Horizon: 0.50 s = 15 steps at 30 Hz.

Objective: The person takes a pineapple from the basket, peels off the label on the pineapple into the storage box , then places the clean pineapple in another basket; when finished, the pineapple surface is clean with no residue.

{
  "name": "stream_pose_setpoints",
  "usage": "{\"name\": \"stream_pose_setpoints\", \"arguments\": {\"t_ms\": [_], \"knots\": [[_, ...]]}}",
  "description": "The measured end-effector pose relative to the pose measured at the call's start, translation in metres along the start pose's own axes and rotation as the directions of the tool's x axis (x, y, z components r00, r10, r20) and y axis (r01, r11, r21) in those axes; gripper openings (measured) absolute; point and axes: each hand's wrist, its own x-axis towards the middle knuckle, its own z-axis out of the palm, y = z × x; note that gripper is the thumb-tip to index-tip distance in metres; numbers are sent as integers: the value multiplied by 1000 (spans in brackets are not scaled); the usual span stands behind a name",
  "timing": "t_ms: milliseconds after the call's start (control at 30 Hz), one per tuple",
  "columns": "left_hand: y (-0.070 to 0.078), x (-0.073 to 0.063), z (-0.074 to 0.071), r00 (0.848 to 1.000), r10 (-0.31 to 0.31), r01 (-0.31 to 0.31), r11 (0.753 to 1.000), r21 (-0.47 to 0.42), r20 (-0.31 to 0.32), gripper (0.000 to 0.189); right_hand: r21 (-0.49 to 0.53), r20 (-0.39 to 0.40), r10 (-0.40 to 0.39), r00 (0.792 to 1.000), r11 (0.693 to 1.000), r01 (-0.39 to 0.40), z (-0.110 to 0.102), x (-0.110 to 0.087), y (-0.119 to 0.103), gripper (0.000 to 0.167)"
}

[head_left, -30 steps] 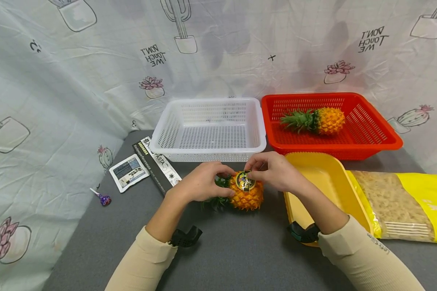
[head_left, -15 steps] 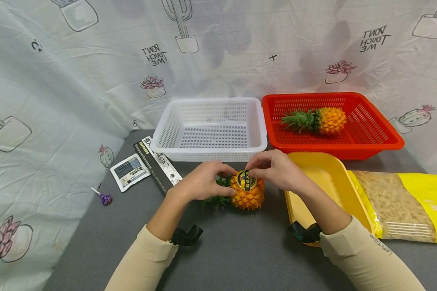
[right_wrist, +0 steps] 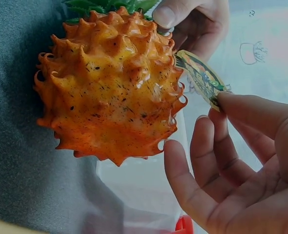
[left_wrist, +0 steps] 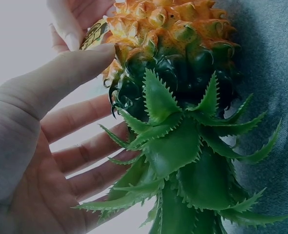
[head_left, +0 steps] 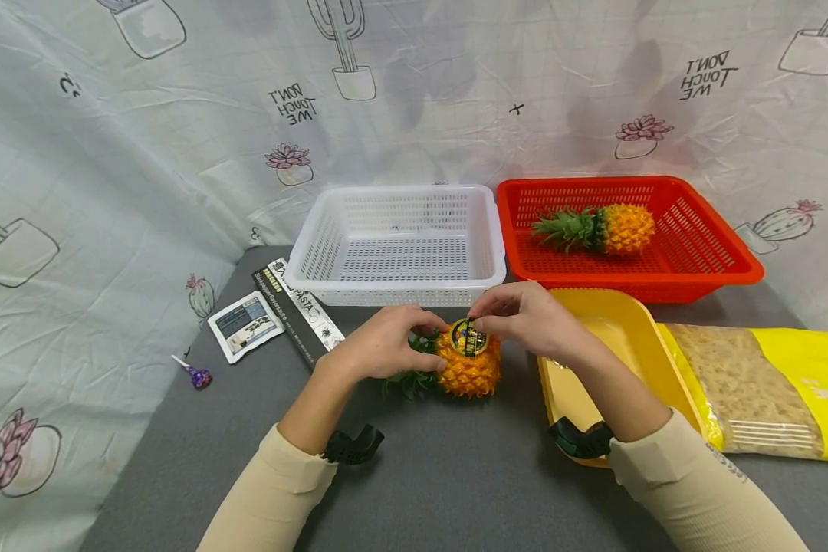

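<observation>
An orange toy pineapple [head_left: 471,376] with green spiky leaves [left_wrist: 178,146] lies on the grey table, its leaves pointing left. My left hand [head_left: 386,345] holds it where the leaves meet the body, thumb [left_wrist: 71,73] on the near side and fingers on the far side. A round black-and-gold sticker [right_wrist: 202,78] is on the fruit's upper side. My right hand [head_left: 524,318] pinches one edge of this sticker between thumb and finger. In the right wrist view the pinched edge stands away from the spiky skin, while its other end meets the fruit near my left thumb.
A white basket [head_left: 396,294] stands behind; beside it, a red basket [head_left: 697,268] holds another pineapple [head_left: 624,230]. Right of my hands are a yellow tray [head_left: 621,330] and a pasta bag [head_left: 766,391]. A black box [head_left: 297,310], white packet [head_left: 244,327] and lollipop [head_left: 198,377] lie left.
My right hand has shifted slightly up and to the right, still pinching the sticker's edge. The sticker has tilted a little with it. My left hand and the pineapple stay almost in place.
</observation>
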Motion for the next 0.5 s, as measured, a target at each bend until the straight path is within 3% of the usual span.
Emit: {"name": "stream_pose_setpoints", "arguments": {"t_ms": [267, 500], "knots": [[-1, -1, 1, 1000, 11, -11, 1000, -10, -9, 50, 117, 30, 50, 998, 992, -53, -5, 0, 4, 16], [-2, -1, 1, 1000, 22, -22, 1000, -5, -17, 49, 147, 41, 62, 997, 987, -67, -9, -3, 6, 18]]}}
